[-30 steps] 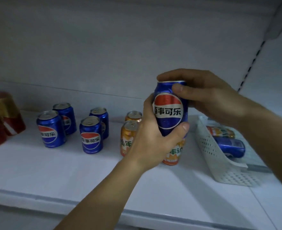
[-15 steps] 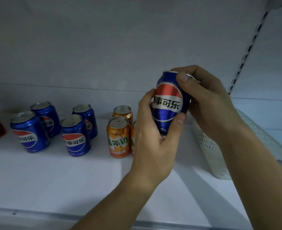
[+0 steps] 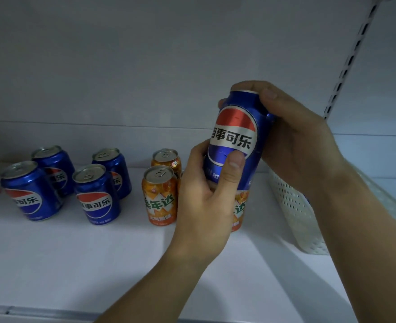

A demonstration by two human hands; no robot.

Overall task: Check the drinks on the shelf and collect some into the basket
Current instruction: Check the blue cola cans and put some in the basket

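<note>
Shelf (image 3: 80, 257): white, the widest item in view; a slotted upright rail (image 3: 348, 64) rises at its right rear.

Basket (image 3: 295, 206): white, perforated, on the shelf at its right end, largely hidden behind the right forearm. A second ago two cans lay in plain view inside it; now its contents cannot be seen.

Held cola can (image 3: 235, 136): blue, raised above the shelf, just left of the basket, label facing the camera. Over the last second it has tipped from upright to a lean, top toward the basket, and sits closer to the lens. Judgement: the check of this can is under way; it has not yet gone into the basket.

Left hand (image 3: 206, 206): comes up from below, left of the basket; fingers and thumb curl round the lower half of the can, thumb pressed on the label.

Right hand (image 3: 295, 141): reaches in over the basket; fingers clasp the can's top rim and back, thumb on the upper shoulder.

Standing stock, all left of the basket: four blue cola cans (image 3: 94, 197) in two rows, farthest away; orange cans (image 3: 161, 197) nearer, one partly hidden behind the left hand. A red item at the far left edge is too cropped to identify.
</note>
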